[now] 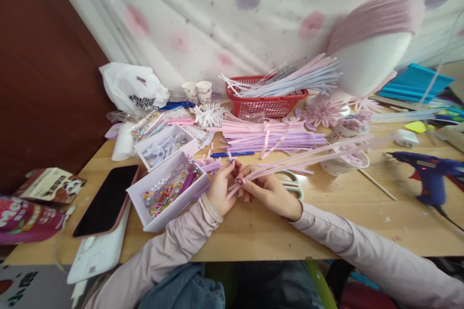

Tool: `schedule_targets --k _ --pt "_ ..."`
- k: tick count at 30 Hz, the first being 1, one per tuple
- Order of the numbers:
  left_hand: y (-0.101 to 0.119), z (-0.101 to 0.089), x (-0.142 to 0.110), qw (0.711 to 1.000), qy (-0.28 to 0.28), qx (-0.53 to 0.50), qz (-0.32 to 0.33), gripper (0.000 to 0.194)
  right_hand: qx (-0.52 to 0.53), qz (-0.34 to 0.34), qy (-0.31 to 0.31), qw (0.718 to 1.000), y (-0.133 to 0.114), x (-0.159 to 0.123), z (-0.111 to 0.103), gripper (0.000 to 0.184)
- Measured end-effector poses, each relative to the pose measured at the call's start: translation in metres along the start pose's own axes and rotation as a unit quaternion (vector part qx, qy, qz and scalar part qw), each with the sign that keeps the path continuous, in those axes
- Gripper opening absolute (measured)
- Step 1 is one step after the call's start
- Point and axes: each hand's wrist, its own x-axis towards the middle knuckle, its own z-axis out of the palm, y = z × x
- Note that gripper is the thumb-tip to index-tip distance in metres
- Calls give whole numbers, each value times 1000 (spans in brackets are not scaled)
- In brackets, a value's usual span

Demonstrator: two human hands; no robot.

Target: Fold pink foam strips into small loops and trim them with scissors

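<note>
Long pale pink pipe cleaners (308, 157) run through the fingers of my right hand (271, 192), which is closed on them with the thumb on top. Their long ends fan out to the right, over the cups. My left hand (222, 187) meets the right one, its fingers curled round the short ends; the exact grip is partly hidden. Close above its fingertips shows a small purple pipe cleaner piece (230, 155). Scissors with pale green handles (292, 184) lie just behind my right hand. Bundles of pink pipe cleaners (253, 130) and purple ones (246, 143) lie farther back.
A white box of beads and gems (170, 188) stands beside my left wrist, a phone (107, 200) left of it. At the right lie a blue glue gun (431, 174) and a wooden stick (377, 184). A red basket (266, 105) and paper cups (335, 161) stand behind.
</note>
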Motion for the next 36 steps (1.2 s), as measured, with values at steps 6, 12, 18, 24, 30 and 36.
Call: schedule_targets --k 6,12,18,24,30,36 --pt "2 -2 2 999 -19 -9 42 17 -29 -33 36 998 -2 0 0 26" --pt "2 -1 1 999 3 -23 41 17 -13 -25 29 999 -6 -1 4 27" --pt "1 -3 2 998 -1 -22 58 16 -23 -29 35 999 -3 -1 5 27" --pt "4 -3 4 997 5 -41 60 22 -24 -20 26 999 -7 -2 1 25" --pt "9 -1 0 998 -7 -32 62 23 -52 -12 29 998 5 0 3 23" --pt "10 0 -1 995 -18 -30 97 22 -79 -13 45 996 2 0 1 25"
